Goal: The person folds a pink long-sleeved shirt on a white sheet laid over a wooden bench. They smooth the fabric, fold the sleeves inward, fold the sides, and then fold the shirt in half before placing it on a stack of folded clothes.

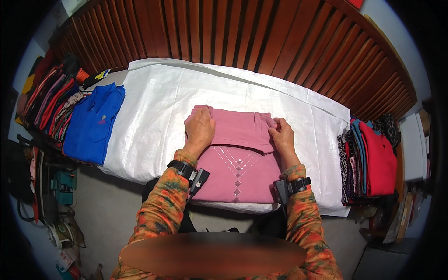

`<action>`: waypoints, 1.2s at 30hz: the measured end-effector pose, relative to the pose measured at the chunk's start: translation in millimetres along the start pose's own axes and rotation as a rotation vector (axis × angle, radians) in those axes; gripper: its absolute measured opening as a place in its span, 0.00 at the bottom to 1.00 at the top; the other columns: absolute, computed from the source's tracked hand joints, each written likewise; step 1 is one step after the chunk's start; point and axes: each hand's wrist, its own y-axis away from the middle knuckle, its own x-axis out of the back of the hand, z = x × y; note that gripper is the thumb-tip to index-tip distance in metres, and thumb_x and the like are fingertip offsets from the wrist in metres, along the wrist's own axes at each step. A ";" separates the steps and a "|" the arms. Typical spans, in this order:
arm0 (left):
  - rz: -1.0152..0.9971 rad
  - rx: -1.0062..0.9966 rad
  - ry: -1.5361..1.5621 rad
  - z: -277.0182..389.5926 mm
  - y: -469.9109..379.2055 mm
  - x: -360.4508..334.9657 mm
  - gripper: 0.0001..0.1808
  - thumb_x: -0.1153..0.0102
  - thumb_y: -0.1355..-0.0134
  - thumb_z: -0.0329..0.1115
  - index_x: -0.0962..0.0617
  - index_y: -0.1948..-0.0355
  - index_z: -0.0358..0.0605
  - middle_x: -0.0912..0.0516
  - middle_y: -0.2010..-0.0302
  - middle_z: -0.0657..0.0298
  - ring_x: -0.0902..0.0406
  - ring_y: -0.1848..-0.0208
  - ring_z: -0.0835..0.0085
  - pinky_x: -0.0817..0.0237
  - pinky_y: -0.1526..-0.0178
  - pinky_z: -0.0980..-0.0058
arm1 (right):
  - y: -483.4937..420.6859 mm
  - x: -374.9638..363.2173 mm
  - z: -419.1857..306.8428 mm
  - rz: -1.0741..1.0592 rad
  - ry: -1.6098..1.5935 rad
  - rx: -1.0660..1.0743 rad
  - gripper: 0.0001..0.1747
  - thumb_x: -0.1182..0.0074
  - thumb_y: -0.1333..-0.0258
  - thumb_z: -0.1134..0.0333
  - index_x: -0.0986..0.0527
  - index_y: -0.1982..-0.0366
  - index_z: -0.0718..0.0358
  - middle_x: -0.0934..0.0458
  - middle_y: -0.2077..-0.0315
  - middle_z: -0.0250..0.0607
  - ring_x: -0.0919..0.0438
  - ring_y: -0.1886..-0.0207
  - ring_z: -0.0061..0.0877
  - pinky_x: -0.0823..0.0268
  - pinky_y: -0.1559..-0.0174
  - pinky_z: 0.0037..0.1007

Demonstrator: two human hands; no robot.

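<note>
A pink top (241, 175) lies partly folded in front of me on a white sheet. Silvery lines in a V and a column of diamond shapes decorate its front. The upper part is turned over in a layer whose curved edge crosses the middle. My left hand (200, 129) grips this layer at its far left corner, with fingertips partly hidden behind the knuckles. At the far right corner, my right hand (282, 136) pinches the pink cloth between thumb and fingers.
The white sheet (150, 115) covers a bed-like surface below a slatted wooden headboard (224, 31). To the left lie a blue collared shirt (92, 122) and a stack of folded clothes (52, 101). Another clothes stack (378, 161), topped with red, stands at the right end.
</note>
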 end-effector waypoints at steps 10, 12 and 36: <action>-0.055 0.044 0.027 2.1 -2.5 4.5 0.08 0.42 0.45 0.33 0.26 0.70 0.41 0.21 0.66 0.52 0.23 0.63 0.49 0.31 0.58 0.52 | 7.9 21.2 -24.4 -0.204 -0.135 -0.049 0.08 0.38 0.52 0.73 0.25 0.69 0.64 0.22 0.70 0.40 0.22 0.67 0.32 0.30 0.61 0.33; -0.050 0.029 0.030 1.9 -2.5 4.8 0.08 0.42 0.46 0.33 0.26 0.70 0.41 0.21 0.66 0.52 0.23 0.63 0.49 0.32 0.58 0.52 | 11.5 25.3 -29.4 -0.157 -0.054 0.099 0.08 0.38 0.52 0.75 0.26 0.70 0.64 0.24 0.73 0.37 0.24 0.70 0.27 0.31 0.64 0.30; -0.024 -0.001 0.058 1.8 -2.5 3.0 0.07 0.43 0.45 0.32 0.27 0.70 0.41 0.22 0.69 0.53 0.23 0.63 0.50 0.33 0.60 0.53 | 16.4 28.2 -32.7 -0.140 -0.390 0.080 0.04 0.43 0.39 0.77 0.27 0.67 0.63 0.21 0.75 0.28 0.24 0.73 0.13 0.32 0.70 0.19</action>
